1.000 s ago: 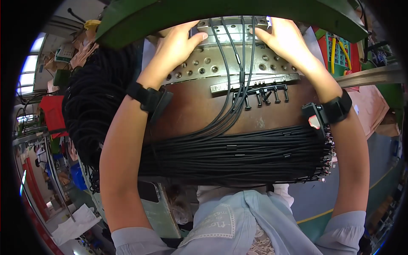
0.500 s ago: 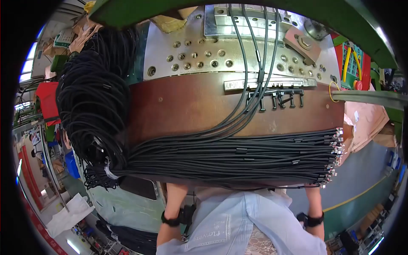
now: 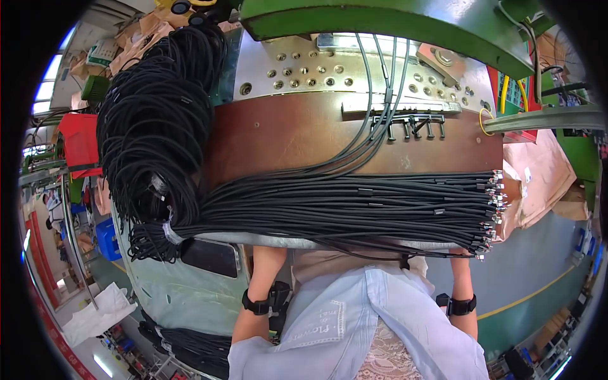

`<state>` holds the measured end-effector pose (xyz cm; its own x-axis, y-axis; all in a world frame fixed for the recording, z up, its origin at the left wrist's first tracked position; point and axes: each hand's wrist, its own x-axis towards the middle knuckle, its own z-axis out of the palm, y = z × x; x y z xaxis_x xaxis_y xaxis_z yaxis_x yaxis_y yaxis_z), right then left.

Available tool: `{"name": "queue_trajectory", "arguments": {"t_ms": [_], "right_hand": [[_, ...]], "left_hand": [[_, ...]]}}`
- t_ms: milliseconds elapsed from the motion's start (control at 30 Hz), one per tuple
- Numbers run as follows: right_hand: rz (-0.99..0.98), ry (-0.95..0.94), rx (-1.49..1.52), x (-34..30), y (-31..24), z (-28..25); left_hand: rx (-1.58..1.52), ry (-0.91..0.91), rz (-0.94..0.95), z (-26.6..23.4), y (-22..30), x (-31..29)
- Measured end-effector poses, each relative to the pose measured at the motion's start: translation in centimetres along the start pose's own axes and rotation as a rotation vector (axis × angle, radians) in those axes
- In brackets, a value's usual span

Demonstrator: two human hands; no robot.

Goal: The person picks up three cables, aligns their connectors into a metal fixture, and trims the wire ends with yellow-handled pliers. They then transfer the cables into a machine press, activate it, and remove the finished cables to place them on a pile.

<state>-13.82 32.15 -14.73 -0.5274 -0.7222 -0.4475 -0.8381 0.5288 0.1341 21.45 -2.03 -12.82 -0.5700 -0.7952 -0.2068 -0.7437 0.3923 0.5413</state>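
A broad row of black cables (image 3: 354, 206) lies across a brown board (image 3: 285, 136), with small metal connector ends (image 3: 497, 206) at the right. My left forearm (image 3: 266, 269) reaches up beneath the row's near edge, where my left hand is hidden. Further right, my right forearm (image 3: 462, 285) goes to the cables' near edge by the connector ends; my right fingers are hidden too. What either hand holds does not show. Four or fewer cables, several at most, curve up from the row across a slotted black fixture (image 3: 415, 123) and a metal bar (image 3: 402, 109).
A large coil of black cables (image 3: 155, 126) stands at left, with a clear tie (image 3: 170, 233) near its bottom. Behind the board is a metal plate with holes (image 3: 291, 71), under a green machine beam (image 3: 380, 18). A dark phone-like slab (image 3: 211, 256) lies left of my left arm.
My view has shifted, so the board and cables sit higher in the picture. A grey front edge now shows below the cables. Both forearms stay beneath the row's near edge.
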Motion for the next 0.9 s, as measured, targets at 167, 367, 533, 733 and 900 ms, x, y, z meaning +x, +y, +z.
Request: {"name": "queue_trajectory", "arguments": {"t_ms": [167,367,533,733,900], "right_hand": [[0.056,-0.154,-0.001,1.2,0.1,-1.9],[0.196,0.790,0.849,1.4,5.4,-5.9],[-0.012,0.896,0.630,4.7,5.5,-17.3],[-0.519,0.831,0.186,15.9,-6.4,-24.7],[-0.607,0.977,-0.078,14.6,-5.5,-23.7]], "left_hand": [[-0.120,0.059,0.031,-0.5,1.6,0.3],[-0.219,-0.781,0.170,-6.8,8.7,-0.3],[-0.471,-0.823,0.737,-8.5,16.4,3.3],[-0.111,-0.236,1.039,-2.5,24.4,6.5],[0.409,-0.170,0.567,-8.7,16.8,7.1]]}}
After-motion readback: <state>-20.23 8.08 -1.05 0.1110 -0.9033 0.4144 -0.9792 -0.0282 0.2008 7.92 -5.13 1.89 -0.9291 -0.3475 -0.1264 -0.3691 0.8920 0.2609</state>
